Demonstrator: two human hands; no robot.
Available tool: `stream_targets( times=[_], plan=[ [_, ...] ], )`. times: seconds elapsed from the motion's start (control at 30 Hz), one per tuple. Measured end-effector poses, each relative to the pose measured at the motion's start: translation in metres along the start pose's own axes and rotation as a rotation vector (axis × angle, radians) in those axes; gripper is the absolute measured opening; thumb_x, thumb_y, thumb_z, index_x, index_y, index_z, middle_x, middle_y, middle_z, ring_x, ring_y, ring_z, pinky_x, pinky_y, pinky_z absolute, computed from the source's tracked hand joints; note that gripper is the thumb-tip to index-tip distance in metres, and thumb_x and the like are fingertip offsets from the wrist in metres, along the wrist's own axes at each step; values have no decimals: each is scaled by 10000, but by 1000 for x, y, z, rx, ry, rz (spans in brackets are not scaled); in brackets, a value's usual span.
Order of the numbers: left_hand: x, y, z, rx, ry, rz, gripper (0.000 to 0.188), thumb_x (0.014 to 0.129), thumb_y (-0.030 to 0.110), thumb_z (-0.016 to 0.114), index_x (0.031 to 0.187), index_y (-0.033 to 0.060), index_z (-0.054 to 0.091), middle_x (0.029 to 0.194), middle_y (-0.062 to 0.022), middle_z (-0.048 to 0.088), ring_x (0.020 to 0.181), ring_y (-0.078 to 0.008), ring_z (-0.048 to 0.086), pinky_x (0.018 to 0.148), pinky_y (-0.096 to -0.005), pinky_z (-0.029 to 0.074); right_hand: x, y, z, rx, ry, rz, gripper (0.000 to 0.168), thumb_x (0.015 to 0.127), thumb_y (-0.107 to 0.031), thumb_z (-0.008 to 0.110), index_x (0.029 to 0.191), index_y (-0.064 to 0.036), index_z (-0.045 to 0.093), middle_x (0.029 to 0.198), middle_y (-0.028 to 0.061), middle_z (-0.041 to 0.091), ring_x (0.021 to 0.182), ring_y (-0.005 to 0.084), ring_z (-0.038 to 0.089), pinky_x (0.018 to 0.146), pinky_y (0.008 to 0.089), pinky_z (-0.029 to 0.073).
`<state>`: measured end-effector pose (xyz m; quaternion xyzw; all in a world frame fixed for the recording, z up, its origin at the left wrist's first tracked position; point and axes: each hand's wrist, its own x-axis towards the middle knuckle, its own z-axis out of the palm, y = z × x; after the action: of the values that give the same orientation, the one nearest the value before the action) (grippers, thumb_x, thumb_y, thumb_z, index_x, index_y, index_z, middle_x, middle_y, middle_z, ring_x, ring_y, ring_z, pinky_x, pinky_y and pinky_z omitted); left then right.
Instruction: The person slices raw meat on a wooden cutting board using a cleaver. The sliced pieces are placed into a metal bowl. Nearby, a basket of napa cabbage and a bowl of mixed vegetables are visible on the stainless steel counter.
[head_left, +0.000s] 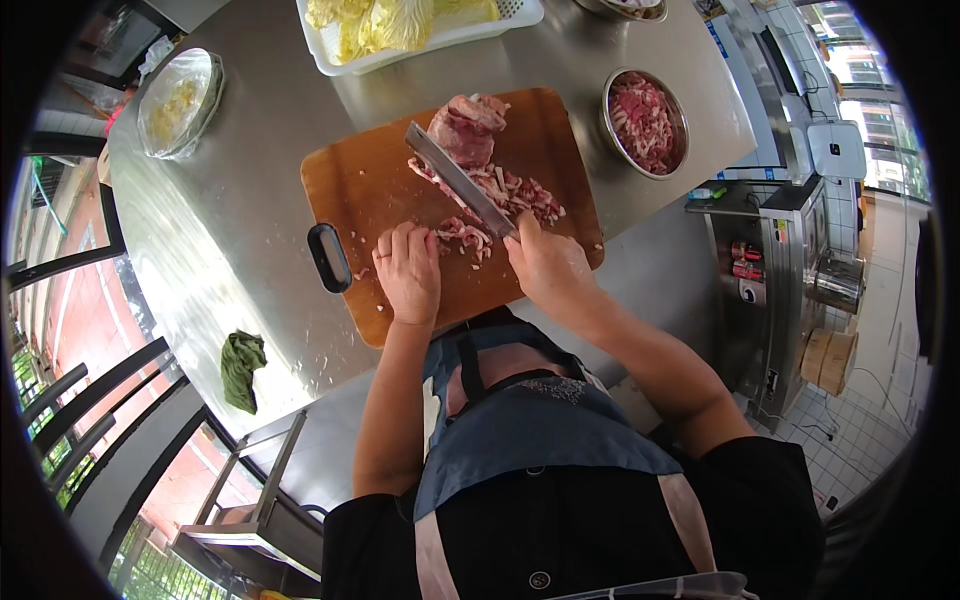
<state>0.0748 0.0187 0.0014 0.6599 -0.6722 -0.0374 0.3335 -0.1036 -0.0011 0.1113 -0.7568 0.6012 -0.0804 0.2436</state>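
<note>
My right hand (551, 262) grips the handle of a cleaver (465, 180), whose broad blade slants up and left over the wooden cutting board (375, 180). Under and beside the blade lie chopped raw meat strips (525, 193). A large chunk of raw meat (469, 131) sits behind the blade, near the board's far edge. My left hand (409, 266) rests on the board with curled fingers, its fingertips against a smaller pile of cut meat (469, 236). Whether it pinches any meat is hidden. The board's black-rimmed handle hole (330, 257) is left of that hand.
On the steel table (255, 187) stand a steel bowl of sliced meat (645, 124) at right and a plastic-covered bowl (180, 105) at far left. A white basket (442, 49) holds napa cabbage (394, 22). A crumpled green cloth (242, 371) lies near the left front edge.
</note>
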Motion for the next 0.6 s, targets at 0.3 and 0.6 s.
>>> stream_targets(
  times=[0.3, 0.6],
  plan=[
    [-8, 6, 6, -130, -17, 12, 171, 748, 19, 682, 902, 55, 616, 990, -86, 609, 961, -285, 559, 846, -382, 417, -13, -6, 16, 59, -188, 18, 169, 911, -158, 529, 910, -10, 447, 633, 217, 608, 608, 418, 625, 565, 518, 493],
    [-3, 4, 4, -144, 11, 28, 142, 782, 14, 658, 902, 53, 594, 976, -104, 602, 947, -304, 560, 850, -404, 433, 56, -15, 45, 108, 7, -75, 169, 919, -155, 515, 892, 0, 452, 657, 229, 613, 631, 428, 621, 559, 508, 493]
  ],
)
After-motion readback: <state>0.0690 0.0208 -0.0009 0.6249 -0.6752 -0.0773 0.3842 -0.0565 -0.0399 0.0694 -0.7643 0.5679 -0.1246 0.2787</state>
